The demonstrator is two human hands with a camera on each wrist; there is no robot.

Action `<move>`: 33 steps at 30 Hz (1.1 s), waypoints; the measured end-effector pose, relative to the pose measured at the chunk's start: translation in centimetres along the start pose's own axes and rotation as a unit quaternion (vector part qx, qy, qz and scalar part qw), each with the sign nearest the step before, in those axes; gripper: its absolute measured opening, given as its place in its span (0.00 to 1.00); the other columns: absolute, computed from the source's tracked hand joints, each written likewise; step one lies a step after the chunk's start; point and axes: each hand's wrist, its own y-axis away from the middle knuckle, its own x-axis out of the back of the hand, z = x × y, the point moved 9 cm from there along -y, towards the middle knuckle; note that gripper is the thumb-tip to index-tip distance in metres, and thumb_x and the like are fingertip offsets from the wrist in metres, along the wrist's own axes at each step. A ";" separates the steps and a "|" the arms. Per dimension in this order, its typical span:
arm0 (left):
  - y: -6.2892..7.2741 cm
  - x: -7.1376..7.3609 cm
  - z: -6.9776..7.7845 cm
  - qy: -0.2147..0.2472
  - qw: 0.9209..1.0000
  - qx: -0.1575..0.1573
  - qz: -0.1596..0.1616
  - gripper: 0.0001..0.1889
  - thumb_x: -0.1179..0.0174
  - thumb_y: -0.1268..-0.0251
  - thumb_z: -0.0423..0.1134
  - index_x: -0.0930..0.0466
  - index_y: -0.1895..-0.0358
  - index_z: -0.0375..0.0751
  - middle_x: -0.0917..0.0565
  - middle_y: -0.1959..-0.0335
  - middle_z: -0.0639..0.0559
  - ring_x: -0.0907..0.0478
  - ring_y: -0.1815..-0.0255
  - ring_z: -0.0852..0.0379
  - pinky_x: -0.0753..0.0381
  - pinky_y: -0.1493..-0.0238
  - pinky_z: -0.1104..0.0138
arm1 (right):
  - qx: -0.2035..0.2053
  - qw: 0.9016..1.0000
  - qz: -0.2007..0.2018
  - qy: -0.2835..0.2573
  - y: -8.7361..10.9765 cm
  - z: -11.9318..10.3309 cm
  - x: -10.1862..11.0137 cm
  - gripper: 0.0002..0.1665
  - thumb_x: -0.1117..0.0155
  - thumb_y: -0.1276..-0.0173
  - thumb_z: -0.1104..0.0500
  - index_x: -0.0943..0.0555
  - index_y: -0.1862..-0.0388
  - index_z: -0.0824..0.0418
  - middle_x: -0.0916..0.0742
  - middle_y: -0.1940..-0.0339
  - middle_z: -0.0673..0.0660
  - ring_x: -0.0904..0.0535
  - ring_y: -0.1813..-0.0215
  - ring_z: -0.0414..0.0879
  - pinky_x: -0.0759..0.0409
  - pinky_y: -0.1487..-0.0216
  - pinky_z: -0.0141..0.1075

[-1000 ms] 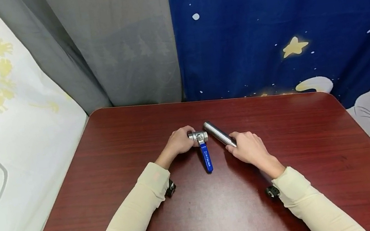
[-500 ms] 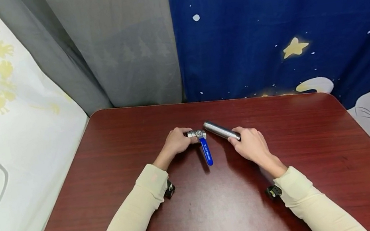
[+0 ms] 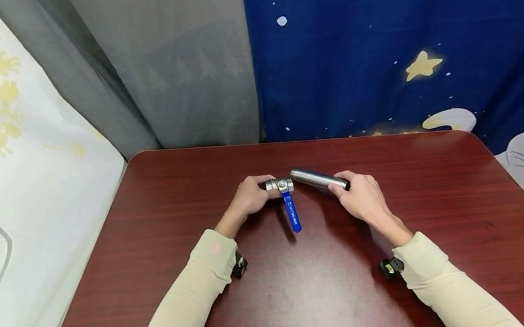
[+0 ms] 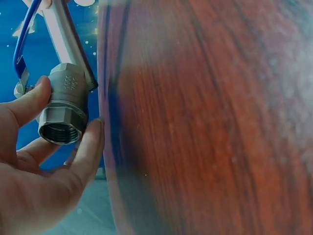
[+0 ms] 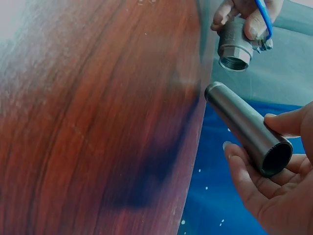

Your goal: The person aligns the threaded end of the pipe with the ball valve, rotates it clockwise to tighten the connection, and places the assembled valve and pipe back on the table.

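My left hand (image 3: pixel 249 196) grips a metal ball valve (image 3: pixel 279 186) by its left end, thumb and fingers around the body. The valve's blue lever handle (image 3: pixel 292 212) points toward me, and its threaded open end (image 4: pixel 61 132) shows in the left wrist view. In my right hand (image 3: pixel 362 197) I hold a steel pipe (image 3: pixel 318 178) near its right end, thumb on top and fingers below. The pipe's far end lies close to the valve's right opening, slightly tilted from its line. A gap between pipe and valve shows in the right wrist view.
Both hands are over a dark red wooden table (image 3: pixel 285 308). Behind its far edge hang a grey curtain (image 3: pixel 185 67) and a blue star-patterned curtain (image 3: pixel 350 41). A white patterned cloth (image 3: pixel 33 211) hangs at the left.
My right hand has moved right and slightly away from me, swinging the pipe nearer to level with the valve. My left hand has lifted the valve a little.
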 end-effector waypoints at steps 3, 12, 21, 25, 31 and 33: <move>0.0 0.0 -0.1 0.015 1.000 0.003 0.000 0.22 0.30 0.45 0.43 0.18 0.45 0.49 0.18 0.54 0.45 0.27 0.57 0.51 0.27 0.54 0.63 | -0.009 1.000 -0.002 -0.013 0.0 0.3 0.3 0.23 0.37 0.32 0.48 0.19 0.43 0.59 0.13 0.69 0.57 0.25 0.66 0.52 0.29 0.62 0.42; 0.0 -0.3 0.1 0.220 0.975 0.003 -0.018 0.18 0.34 0.46 0.25 0.18 0.49 0.38 0.21 0.58 0.41 0.22 0.64 0.56 0.18 0.61 0.68 | -0.055 0.990 -0.017 -0.127 -0.5 1.6 1.3 0.21 0.36 0.33 0.50 0.18 0.45 0.59 0.12 0.67 0.60 0.16 0.68 0.48 0.26 0.69 0.32; 0.4 0.2 0.2 0.263 0.964 0.024 -0.018 0.20 0.34 0.46 0.24 0.18 0.47 0.39 0.21 0.54 0.41 0.22 0.61 0.55 0.18 0.59 0.67 | -0.092 0.931 -0.046 -0.350 -0.8 2.6 1.1 0.21 0.36 0.32 0.62 0.23 0.44 0.73 0.16 0.65 0.58 0.14 0.69 0.41 0.16 0.59 0.38; 0.7 0.5 0.4 0.271 0.962 0.030 -0.023 0.21 0.34 0.46 0.24 0.18 0.47 0.39 0.20 0.53 0.41 0.20 0.62 0.55 0.17 0.58 0.65 | -0.088 0.907 -0.048 -0.410 -0.8 2.6 1.4 0.21 0.36 0.33 0.65 0.25 0.45 0.75 0.15 0.68 0.50 0.15 0.70 0.40 0.16 0.59 0.37; 1.1 1.2 1.2 0.269 0.963 0.020 -0.025 0.20 0.33 0.47 0.24 0.17 0.48 0.39 0.19 0.55 0.41 0.19 0.63 0.55 0.17 0.58 0.65 | -0.078 0.870 -0.060 -0.483 -0.9 3.0 1.6 0.18 0.36 0.35 0.68 0.25 0.47 0.73 0.14 0.67 0.50 0.13 0.68 0.44 0.16 0.59 0.37; 1.2 1.4 1.5 0.265 0.964 0.015 -0.025 0.20 0.34 0.47 0.25 0.17 0.48 0.40 0.18 0.56 0.42 0.18 0.64 0.55 0.17 0.57 0.65 | -0.073 0.857 -0.065 -0.506 -1.0 3.1 1.6 0.19 0.36 0.35 0.69 0.26 0.47 0.73 0.13 0.66 0.51 0.13 0.67 0.45 0.16 0.58 0.37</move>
